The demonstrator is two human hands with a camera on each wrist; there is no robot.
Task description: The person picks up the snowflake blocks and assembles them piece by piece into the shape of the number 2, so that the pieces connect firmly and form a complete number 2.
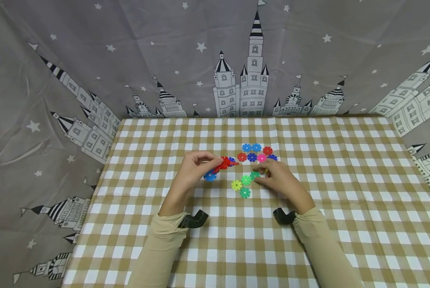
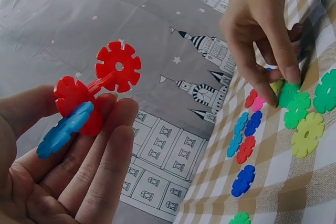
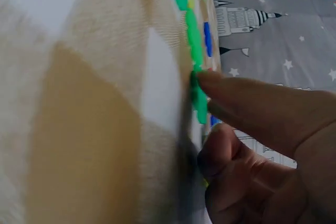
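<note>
My left hand [image 1: 193, 170] pinches a small build of red interlocking discs [image 2: 118, 66] with a blue interlocking disc [image 2: 65, 129] slotted on, raised above the table. The discs stand at angles to one another, notch in notch. Over on the right, my right hand [image 1: 281, 178] has thumb and finger at the edges of a green interlocking disc [image 1: 254, 175] lying flat on the cloth. Two more green discs [image 1: 246, 180] and a yellow disc [image 1: 236, 185] lie beside it. The thumb [image 3: 226, 85] touches the green disc in the right wrist view.
Beyond the hands lie loose light blue discs [image 1: 252, 148], red discs [image 1: 268, 151], dark blue discs [image 1: 252, 157] and a pink disc [image 1: 261, 158]. A checked brown and white cloth [image 1: 128, 180] covers the table. A grey castle-print curtain [image 1: 146, 60] hangs behind it.
</note>
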